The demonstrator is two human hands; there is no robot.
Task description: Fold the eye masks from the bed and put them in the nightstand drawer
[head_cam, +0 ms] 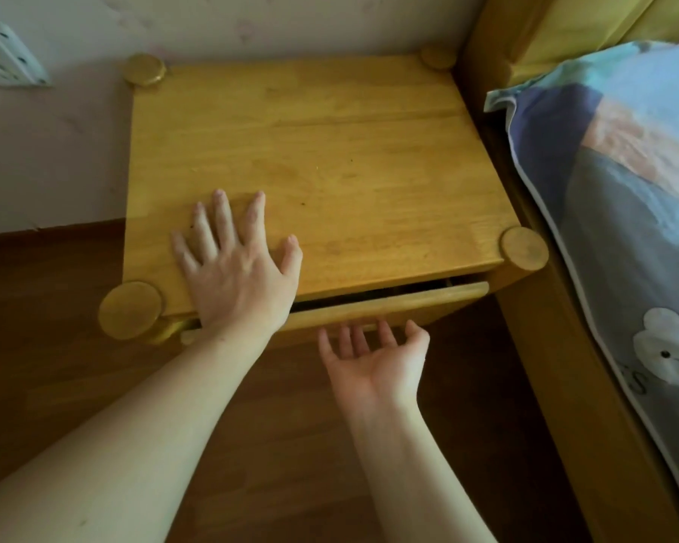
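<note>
left hand [234, 268]: flat, fingers spread on nightstand [330, 158] front edge | right hand [373, 358]: palm-up, uncurled, fingertips under drawer [389, 303] lip | drawer: ajar

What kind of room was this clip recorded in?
Most likely a bedroom. A wooden nightstand stands against the wall beside a wooden bed frame, and a printed pillow lies on the bed. The left hand rests flat on the nightstand top.
</note>
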